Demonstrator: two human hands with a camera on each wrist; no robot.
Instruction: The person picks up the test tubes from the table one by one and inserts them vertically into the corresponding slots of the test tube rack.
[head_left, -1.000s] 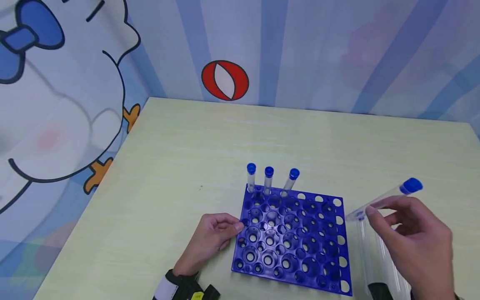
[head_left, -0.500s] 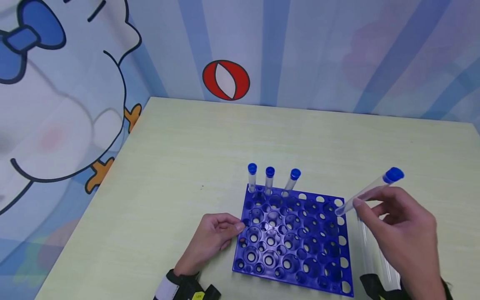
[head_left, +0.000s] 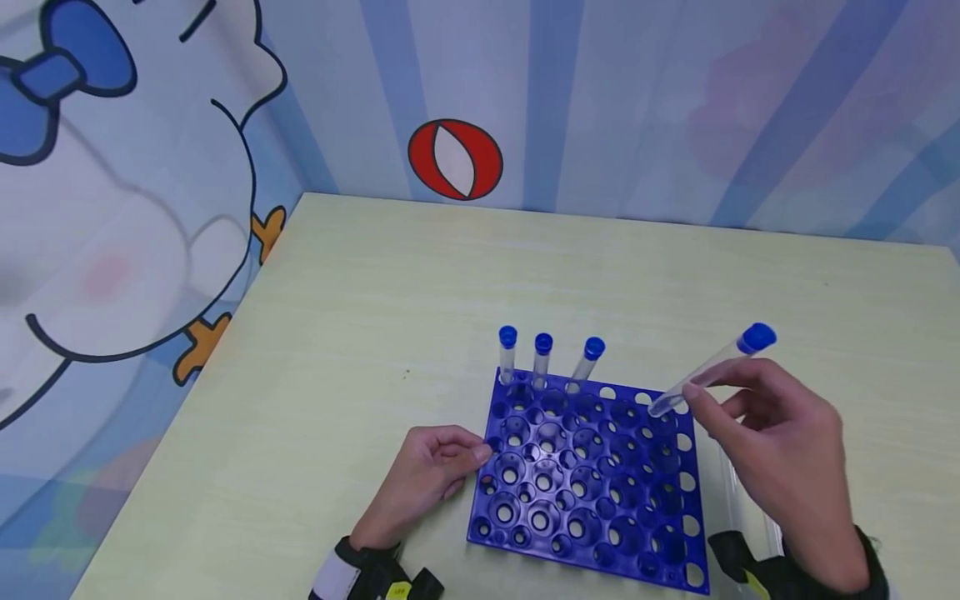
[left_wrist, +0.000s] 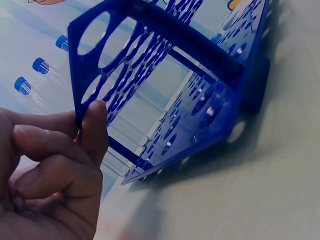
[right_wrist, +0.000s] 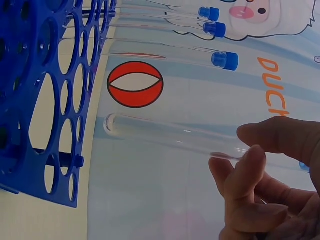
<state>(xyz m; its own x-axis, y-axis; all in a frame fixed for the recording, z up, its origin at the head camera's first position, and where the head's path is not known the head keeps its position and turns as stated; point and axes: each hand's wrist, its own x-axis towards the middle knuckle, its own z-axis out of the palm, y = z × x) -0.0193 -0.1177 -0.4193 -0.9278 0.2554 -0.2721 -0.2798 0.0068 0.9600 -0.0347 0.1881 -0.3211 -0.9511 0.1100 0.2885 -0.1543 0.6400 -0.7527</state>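
A blue test tube rack (head_left: 585, 479) with rows of round holes stands on the table. My left hand (head_left: 435, 467) pinches its left edge between thumb and forefinger; the left wrist view shows that grip on the rack's upper plate (left_wrist: 75, 65). My right hand (head_left: 783, 446) pinches a clear, blue-capped test tube (head_left: 705, 371) at its middle. This tube tilts, its rounded bottom over the rack's far right corner and its cap up and to the right. In the right wrist view the tube's bottom (right_wrist: 112, 125) is apart from the rack. Three capped tubes (head_left: 542, 362) stand in the back row, the rightmost leaning.
More clear tubes (head_left: 750, 500) lie on the table right of the rack, partly hidden by my right hand and wrist strap. A printed wall (head_left: 615, 108) rises behind the table (head_left: 360, 292), with another cartoon panel (head_left: 112, 250) on the left.
My right hand has carried the capped tube leftward, from beside the rack to over its far right corner. The left hand keeps its grip on the rack's edge.
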